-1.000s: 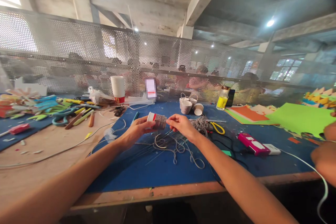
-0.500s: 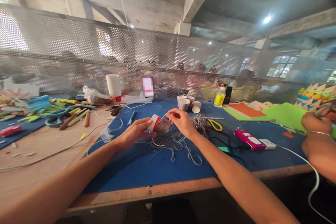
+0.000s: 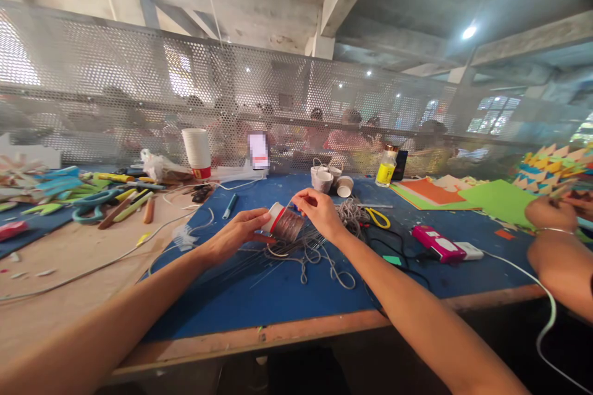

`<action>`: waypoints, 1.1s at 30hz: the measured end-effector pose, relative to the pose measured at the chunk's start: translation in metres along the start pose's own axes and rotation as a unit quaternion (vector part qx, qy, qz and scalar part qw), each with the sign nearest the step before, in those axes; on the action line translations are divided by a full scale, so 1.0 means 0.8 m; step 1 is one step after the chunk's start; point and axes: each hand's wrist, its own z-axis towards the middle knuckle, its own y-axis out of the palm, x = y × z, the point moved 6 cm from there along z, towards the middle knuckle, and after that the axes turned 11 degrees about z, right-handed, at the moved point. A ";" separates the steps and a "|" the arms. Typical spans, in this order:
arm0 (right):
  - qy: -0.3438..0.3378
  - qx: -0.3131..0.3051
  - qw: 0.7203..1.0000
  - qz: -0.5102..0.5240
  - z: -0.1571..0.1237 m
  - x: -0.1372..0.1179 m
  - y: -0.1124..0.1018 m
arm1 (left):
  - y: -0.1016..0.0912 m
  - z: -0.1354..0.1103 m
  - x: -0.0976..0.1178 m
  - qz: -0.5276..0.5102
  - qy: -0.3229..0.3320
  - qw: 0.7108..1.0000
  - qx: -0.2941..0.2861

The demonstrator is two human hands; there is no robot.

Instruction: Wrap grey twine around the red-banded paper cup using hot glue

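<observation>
My left hand (image 3: 238, 234) grips a small paper cup (image 3: 283, 223) tilted on its side; the cup has a red band and grey string wound round its body. My right hand (image 3: 315, 208) pinches the string at the cup's upper edge, fingers closed. Under both hands, loose grey string (image 3: 308, 253) and thin wires lie tangled on the blue mat (image 3: 278, 296).
Small string-wrapped cups (image 3: 331, 180), a yellow bottle (image 3: 386, 170) and a tall paper cup stack (image 3: 196, 152) stand near the mesh screen. A pink glue gun (image 3: 438, 245) and yellow scissors (image 3: 377, 218) lie to the right. Another person's arm (image 3: 556, 253) is at the right, by coloured paper (image 3: 495, 200).
The cup has tipped more onto its side and my right hand has shifted up to its rim. The other person's hand at the right has risen towards the coloured paper.
</observation>
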 end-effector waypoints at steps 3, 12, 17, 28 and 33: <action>0.000 0.002 1.000 -0.003 0.000 0.000 -0.001 | 0.000 0.000 0.000 0.004 0.003 1.000 -0.001; -0.006 0.004 1.000 -0.019 0.001 0.006 -0.002 | 0.001 0.000 0.001 0.012 0.008 1.000 -0.002; 0.002 0.004 1.000 -0.027 0.002 0.010 -0.002 | 0.001 0.000 0.001 0.012 0.011 1.000 -0.006; 0.012 0.002 1.000 -0.021 0.001 0.015 -0.003 | 0.000 0.000 0.003 0.023 0.015 1.000 0.006; 0.020 -0.002 1.000 -0.020 0.002 0.017 -0.002 | 0.001 -0.001 0.006 0.032 0.021 0.999 0.009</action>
